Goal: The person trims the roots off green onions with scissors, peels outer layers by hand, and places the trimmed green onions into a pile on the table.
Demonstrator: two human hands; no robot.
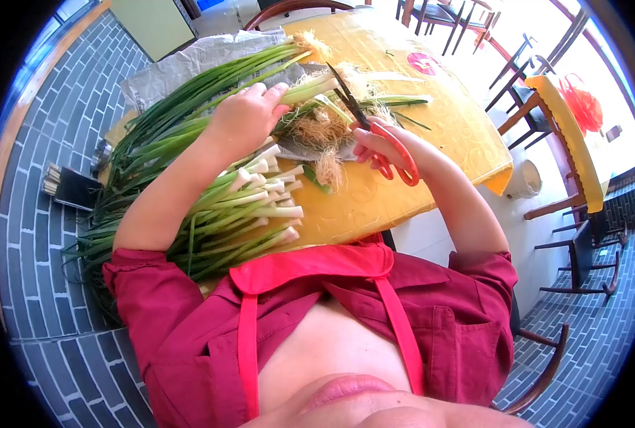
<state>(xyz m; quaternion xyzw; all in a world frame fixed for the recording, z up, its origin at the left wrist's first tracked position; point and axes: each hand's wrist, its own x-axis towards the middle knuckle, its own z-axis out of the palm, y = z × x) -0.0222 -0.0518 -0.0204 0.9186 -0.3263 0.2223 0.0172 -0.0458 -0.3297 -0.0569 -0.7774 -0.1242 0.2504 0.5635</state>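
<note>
My left hand (249, 118) is closed around a scallion (309, 90), whose white end points right toward the scissors. In my right hand (385, 143) is a pair of scissors (403, 157) with red handles; their dark blades point up and left, close by the scallion's white end. Below my left forearm lies a large pile of scallions (260, 196) with bare white ends and no roots showing. Farther back rests a bunch of scallions (249, 63) with a root tuft (313, 46). Between my hands is a heap of stringy roots (316, 134).
A yellow cloth (446, 121) covers the table, with crumpled paper (162, 73) under the scallions at the back left. A black holder (77, 187) stands by the brick wall. Chairs (577, 260) and another table (572, 135) with a red bag (581, 105) are to the right.
</note>
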